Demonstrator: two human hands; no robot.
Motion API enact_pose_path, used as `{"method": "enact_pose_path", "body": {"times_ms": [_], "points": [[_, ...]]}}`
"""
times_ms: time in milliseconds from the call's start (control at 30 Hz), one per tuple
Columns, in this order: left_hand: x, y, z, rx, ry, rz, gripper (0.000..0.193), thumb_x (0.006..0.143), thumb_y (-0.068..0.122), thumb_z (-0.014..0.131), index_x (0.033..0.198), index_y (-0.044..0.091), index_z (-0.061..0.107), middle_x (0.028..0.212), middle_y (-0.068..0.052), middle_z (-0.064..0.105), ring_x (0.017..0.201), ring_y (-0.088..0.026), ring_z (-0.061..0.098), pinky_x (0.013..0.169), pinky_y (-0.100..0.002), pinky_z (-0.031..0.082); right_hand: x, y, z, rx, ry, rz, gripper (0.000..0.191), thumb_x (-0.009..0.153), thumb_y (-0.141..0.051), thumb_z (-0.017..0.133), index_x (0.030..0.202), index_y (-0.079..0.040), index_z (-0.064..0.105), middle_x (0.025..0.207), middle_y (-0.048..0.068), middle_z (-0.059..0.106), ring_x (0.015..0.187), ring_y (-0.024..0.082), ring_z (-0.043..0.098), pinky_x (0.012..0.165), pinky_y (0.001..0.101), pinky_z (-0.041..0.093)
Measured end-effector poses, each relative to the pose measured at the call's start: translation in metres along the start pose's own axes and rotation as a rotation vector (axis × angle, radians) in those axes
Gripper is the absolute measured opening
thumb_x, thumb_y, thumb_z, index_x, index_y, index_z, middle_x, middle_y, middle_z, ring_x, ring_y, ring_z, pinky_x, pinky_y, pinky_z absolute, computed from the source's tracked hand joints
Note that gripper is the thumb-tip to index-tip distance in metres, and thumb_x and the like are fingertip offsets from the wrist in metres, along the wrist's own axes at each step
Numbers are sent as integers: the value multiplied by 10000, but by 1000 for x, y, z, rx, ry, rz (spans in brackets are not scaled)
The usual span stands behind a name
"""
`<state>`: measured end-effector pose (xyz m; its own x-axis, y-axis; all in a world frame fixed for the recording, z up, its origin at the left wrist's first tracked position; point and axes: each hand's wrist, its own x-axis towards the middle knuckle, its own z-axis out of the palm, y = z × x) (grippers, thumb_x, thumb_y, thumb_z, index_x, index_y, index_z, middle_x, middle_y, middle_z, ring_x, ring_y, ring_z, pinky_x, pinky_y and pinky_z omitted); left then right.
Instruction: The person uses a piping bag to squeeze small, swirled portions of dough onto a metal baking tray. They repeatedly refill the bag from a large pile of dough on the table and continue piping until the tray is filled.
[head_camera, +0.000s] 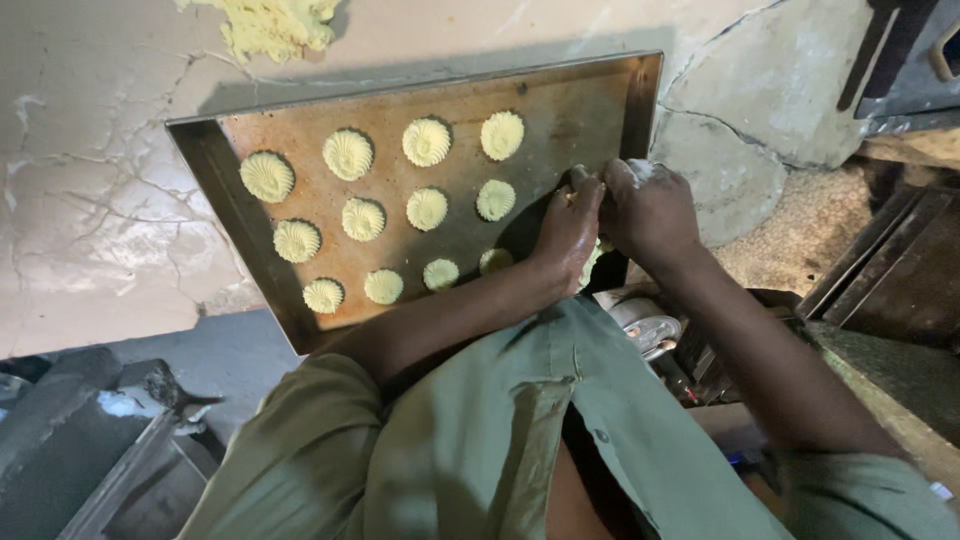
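Pale dough (590, 262) is pinched between left hand (567, 232) and right hand (648, 208), both grips closed, over the metal tray (560, 120); steady, even pressure is needed beside the shaped cookies (427, 209).

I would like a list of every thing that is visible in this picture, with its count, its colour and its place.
baking tray: one, brown and rusty, on the cracked surface, centre of the view
dough swirls: twelve, pale yellow, in three rows on the tray; the last one in the front row lies partly in shadow near the hands
lump of dough: one, pale yellow, on the surface above the tray
cracked surface: one, whitish, under the tray
metal tin: one, silver, below the tray, beside the right arm
green shirt: one, olive, bottom of the view
left hand: one, over the tray's right part, pressed against the right hand
right hand: one, at the tray's right edge; what both hands grip is hidden
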<state>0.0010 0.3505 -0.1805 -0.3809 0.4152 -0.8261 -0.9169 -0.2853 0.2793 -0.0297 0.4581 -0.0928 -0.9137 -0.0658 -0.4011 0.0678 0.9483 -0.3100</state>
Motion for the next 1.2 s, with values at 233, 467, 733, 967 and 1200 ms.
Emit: {"method": "enact_pose_path", "body": {"times_ms": [233,467,733,967,1200], "points": [[22,24,14,-39,-4,-178,513,1075,552,542,1096,40,521,719,-32,360,581,-171,321,479,-390,299,56,12,-47,-267,-727,115,367,856,-356,754,1092,-93,651,847,146,738,735,312,729,694,428,586],[29,31,31,-373,-30,-73,468,1063,535,460,1032,86,590,811,4,527,690,-108,516,572,-321,468,91,21,-35,-559,-464,-232,347,857,-345,738,1139,-146,705,879,95,760,796,281,735,727,428,569],[27,25,34,-495,-134,64,468,1146,444,377,1147,36,607,954,-77,630,835,-161,615,755,-347,563,87,14,-17,-635,-404,-200,294,958,-299,651,1169,-99,697,909,100,748,862,268,713,755,443,518],[-8,3,-4,-259,-409,-113,664,1064,592,388,1307,3,574,1167,-131,706,1036,-204,711,911,-343,586,19,19,-76,-264,-685,-125,817,827,-422,729,1518,-94,442,1148,170,686,900,297,705,936,474,520],[-43,-23,24,-310,-765,-263,595,948,528,595,1265,29,532,1121,-210,715,980,-340,771,947,-436,584,-38,18,-84,-135,-406,-75,1193,709,-361,872,1679,-152,208,1277,247,631,1141,391,614,1190,498,330]]}}
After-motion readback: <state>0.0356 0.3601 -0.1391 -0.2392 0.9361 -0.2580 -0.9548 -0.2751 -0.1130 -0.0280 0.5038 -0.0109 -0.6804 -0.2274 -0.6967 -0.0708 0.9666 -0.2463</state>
